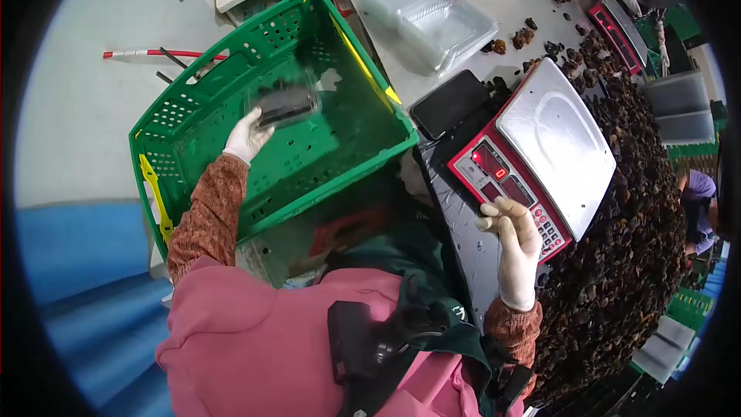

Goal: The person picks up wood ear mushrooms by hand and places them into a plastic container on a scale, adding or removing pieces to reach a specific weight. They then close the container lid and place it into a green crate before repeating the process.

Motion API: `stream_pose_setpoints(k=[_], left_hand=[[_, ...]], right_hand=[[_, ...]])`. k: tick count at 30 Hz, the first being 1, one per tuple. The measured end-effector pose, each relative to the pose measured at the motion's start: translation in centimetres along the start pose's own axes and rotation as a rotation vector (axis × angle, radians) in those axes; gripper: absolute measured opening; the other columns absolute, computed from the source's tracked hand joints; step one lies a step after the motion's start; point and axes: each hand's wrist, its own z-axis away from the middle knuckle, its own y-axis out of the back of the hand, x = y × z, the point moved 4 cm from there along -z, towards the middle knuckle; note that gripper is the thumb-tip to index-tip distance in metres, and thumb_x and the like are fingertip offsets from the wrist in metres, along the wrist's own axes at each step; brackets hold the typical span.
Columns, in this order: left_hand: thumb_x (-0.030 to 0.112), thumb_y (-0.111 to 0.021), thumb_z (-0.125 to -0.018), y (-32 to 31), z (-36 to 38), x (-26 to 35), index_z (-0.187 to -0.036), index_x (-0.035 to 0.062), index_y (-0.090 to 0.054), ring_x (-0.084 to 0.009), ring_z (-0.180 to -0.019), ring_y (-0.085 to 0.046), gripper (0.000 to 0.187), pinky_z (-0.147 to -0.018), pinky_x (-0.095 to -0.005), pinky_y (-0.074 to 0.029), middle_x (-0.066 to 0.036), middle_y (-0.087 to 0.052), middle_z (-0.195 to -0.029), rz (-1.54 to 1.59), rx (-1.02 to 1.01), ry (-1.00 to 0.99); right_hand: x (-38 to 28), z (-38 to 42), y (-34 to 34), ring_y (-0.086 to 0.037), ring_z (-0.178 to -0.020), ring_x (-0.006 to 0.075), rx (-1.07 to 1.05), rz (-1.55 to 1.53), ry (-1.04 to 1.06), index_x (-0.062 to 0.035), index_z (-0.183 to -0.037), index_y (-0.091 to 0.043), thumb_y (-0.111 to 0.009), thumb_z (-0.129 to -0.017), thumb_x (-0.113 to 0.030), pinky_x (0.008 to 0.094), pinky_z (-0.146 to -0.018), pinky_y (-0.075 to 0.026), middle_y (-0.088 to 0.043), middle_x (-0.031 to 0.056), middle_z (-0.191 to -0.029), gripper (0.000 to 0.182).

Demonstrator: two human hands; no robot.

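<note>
My left hand (248, 137), in a white glove, grips the near left edge of a clear plastic box (287, 105) with dark contents, slightly blurred. Hand and box are inside a large green crate (332, 170) with perforated walls and yellow handles. White-gloved too, my right hand (515, 245) hovers by the keypad of a red and white weighing scale (509, 174). Its fingers are loosely bent and apart, and nothing shows in them. The scale's metal plate (557, 147) bears no box, and the display reads 0.
Stacked clear trays (448, 31) stand on the table behind a black phone-like slab (450, 103). A big heap of dark brown pieces (617, 278) spreads right of the scale. Across the table are a second scale (617, 35) and co-workers, one with a gloved hand (629, 1).
</note>
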Motion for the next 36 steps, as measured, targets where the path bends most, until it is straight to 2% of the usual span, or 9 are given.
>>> stream_pose_setpoints(k=[3, 5, 8, 13, 19, 23, 28, 33, 36], left_hand=[[0.040, -0.077, -0.089, -0.8, 1.7, 1.7, -0.144, 0.0081, -0.052, -0.0356, -0.124, -0.056, 0.068, -0.108, -0.0490, -0.046, -0.014, -0.052, -0.147, -1.606, 0.689, -0.123], [0.035, -0.076, -0.084, -7.5, 4.7, 2.6, -0.143, 0.0084, -0.052, -0.0351, -0.131, -0.053, 0.069, -0.105, -0.0499, -0.046, -0.017, -0.054, -0.144, -1.781, 0.497, -0.870], [0.029, -0.073, -0.086, -16.9, 2.3, 0.9, -0.134, 0.0090, -0.060, -0.0331, -0.123, -0.058, 0.054, -0.100, -0.0450, -0.049, -0.013, -0.061, -0.132, -1.707, -0.016, -1.071], [0.016, -0.065, -0.092, -20.5, -8.5, -4.6, -0.137, 0.0060, -0.056, -0.0368, -0.113, -0.066, 0.048, -0.094, -0.0466, -0.055, -0.018, -0.057, -0.140, -2.106, 0.078, -0.558], [0.016, -0.056, -0.099, -19.5, -8.3, -2.9, -0.105, 0.0086, -0.068, -0.0383, -0.097, -0.070, 0.016, -0.085, -0.0487, -0.057, -0.018, -0.069, -0.109, -1.691, 0.007, -0.979], [0.009, -0.064, -0.092, -22.1, 1.2, 10.3, -0.100, 0.0063, -0.069, -0.0296, -0.096, -0.070, 0.010, -0.083, -0.0413, -0.056, -0.013, -0.067, -0.102, -1.101, 0.055, -1.590], [0.015, -0.075, -0.091, -15.3, -5.5, 20.9, -0.124, -0.0002, -0.068, -0.0212, -0.109, -0.069, 0.037, -0.100, -0.0314, -0.051, -0.014, -0.071, -0.125, -1.128, -0.037, -0.955], [0.014, -0.071, -0.096, -5.5, 0.1, 17.9, -0.106, -0.0018, -0.074, -0.0159, -0.086, -0.073, 0.019, -0.082, -0.0318, -0.057, -0.011, -0.077, -0.096, -1.069, 0.361, -1.086], [0.010, -0.072, -0.095, 1.2, 0.3, 12.0, -0.104, -0.0006, -0.075, -0.0070, -0.070, -0.064, 0.014, -0.063, -0.0212, -0.051, -0.003, -0.073, -0.089, -0.630, 0.340, -0.790]], right_hand=[[0.9, 1.0, 1.5, -0.069, -0.094, 0.0169, 0.093, 0.067, -0.040, 0.0037, -0.126, -0.060, -0.053, -0.106, -0.006, 0.0316, -0.088, -0.055, -0.071, 0.0131, -0.112, 0.023], [1.5, 1.4, 2.5, -0.069, -0.091, 0.0158, 0.183, 0.075, -0.075, 0.0026, -0.123, -0.062, -0.054, -0.107, -0.011, 0.0303, -0.085, -0.055, -0.072, 0.0125, -0.109, 0.023], [1.7, 1.1, 1.8, -0.068, -0.089, 0.0152, 0.208, 0.037, -0.071, 0.0019, -0.122, -0.063, -0.053, -0.107, -0.012, 0.0302, -0.084, -0.055, -0.073, 0.0115, -0.108, 0.023], [0.6, 1.1, 0.4, -0.068, -0.090, 0.0161, 0.127, 0.099, -0.014, 0.0028, -0.123, -0.063, -0.053, -0.107, -0.009, 0.0312, -0.085, -0.055, -0.072, 0.0114, -0.110, 0.022], [2.9, 3.1, 3.9, -0.068, -0.089, 0.0162, 0.318, -0.010, -0.061, 0.0024, -0.123, -0.062, -0.053, -0.107, -0.010, 0.0332, -0.087, -0.056, -0.072, 0.0119, -0.108, 0.023], [4.8, 4.3, 6.3, -0.068, -0.089, 0.0172, 0.386, -0.106, -0.089, 0.0026, -0.125, -0.062, -0.054, -0.107, -0.014, 0.0313, -0.086, -0.055, -0.071, 0.0113, -0.108, 0.025], [4.6, 3.8, 6.6, -0.068, -0.089, 0.0171, 0.365, -0.161, -0.028, 0.0028, -0.126, -0.062, -0.053, -0.107, -0.014, 0.0318, -0.086, -0.055, -0.071, 0.0114, -0.109, 0.026], [5.5, 5.4, 8.2, -0.068, -0.088, 0.0171, 0.433, -0.122, 0.011, 0.0026, -0.126, -0.063, -0.054, -0.108, -0.016, 0.0327, -0.086, -0.054, -0.072, 0.0118, -0.110, 0.028], [7.1, 6.8, 9.5, -0.066, -0.087, 0.0161, 0.474, -0.164, -0.041, 0.0033, -0.125, -0.063, -0.055, -0.108, -0.017, 0.0318, -0.084, -0.054, -0.072, 0.0115, -0.108, 0.028]])
